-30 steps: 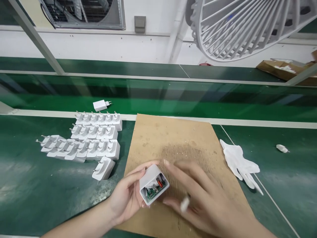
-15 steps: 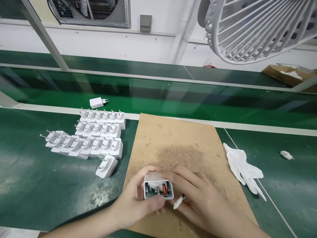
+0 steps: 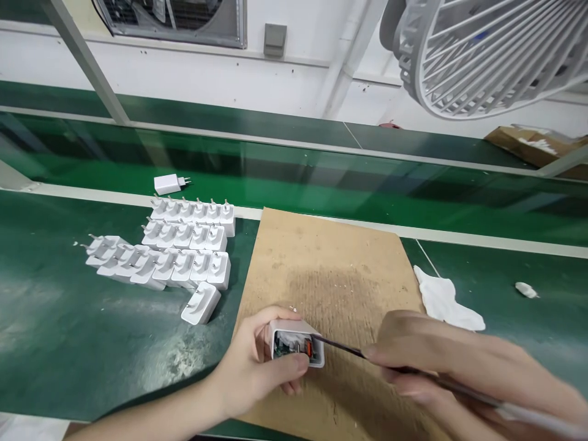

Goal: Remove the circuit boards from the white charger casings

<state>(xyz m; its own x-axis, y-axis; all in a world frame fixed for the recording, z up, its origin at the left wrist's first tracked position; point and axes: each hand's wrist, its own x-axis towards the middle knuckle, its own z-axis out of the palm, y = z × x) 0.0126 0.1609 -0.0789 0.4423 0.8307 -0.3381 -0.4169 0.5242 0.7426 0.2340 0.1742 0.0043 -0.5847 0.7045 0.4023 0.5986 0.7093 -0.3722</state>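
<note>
My left hand [image 3: 257, 361] is closed around a white plug charger housing [image 3: 294, 326], its open end facing me. Inside show a green circuit board, a white soft-looking filling and an orange-red part [image 3: 309, 348]. In my right hand [image 3: 441, 361], blurred by motion, is a thin dark stick-like tool [image 3: 340, 346]; its exact kind I cannot make out. The tool's tip meets the upper right rim of the housing. Both hands are over a brown cardboard sheet [image 3: 321, 245].
Rows of white chargers [image 3: 184, 236] stand on the green table at left, with one charger [image 3: 201, 303] apart in front. Another charger [image 3: 169, 184] lies behind them. A white glove [image 3: 445, 300] and a small white scrap [image 3: 526, 290] lie at right. A fan [image 3: 482, 61] hangs above.
My right hand has moved away from the housing to the right, and the dark tool now reaches from it to the housing's rim. My left hand keeps its hold.
</note>
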